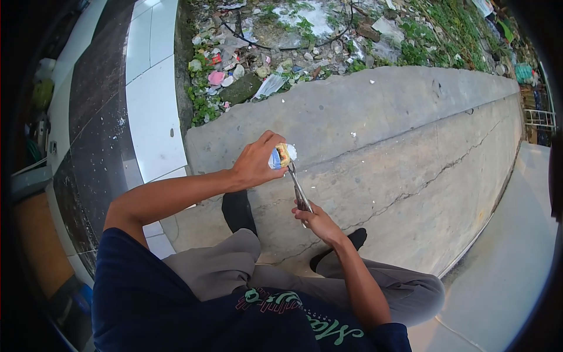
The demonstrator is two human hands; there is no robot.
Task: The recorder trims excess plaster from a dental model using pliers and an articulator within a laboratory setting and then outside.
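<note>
Head view: left hand (256,163) pinches small packet (284,155) between fingers above concrete (264,123); right hand's (318,223) fingers wrap metal tool (301,190), tip at packet. Advisable: steady packet, left fingertips clear of tip.

Cracked grey concrete (381,126) spreads below the left hand (259,159) and away to its right, ending farther right at a smoother pale floor (516,234). Beyond the hand lies littered, stony ground (305,58) with green weeds (437,35); to its left run white tiles (153,120) and a dark glossy strip (99,141), catching soft light.
</note>
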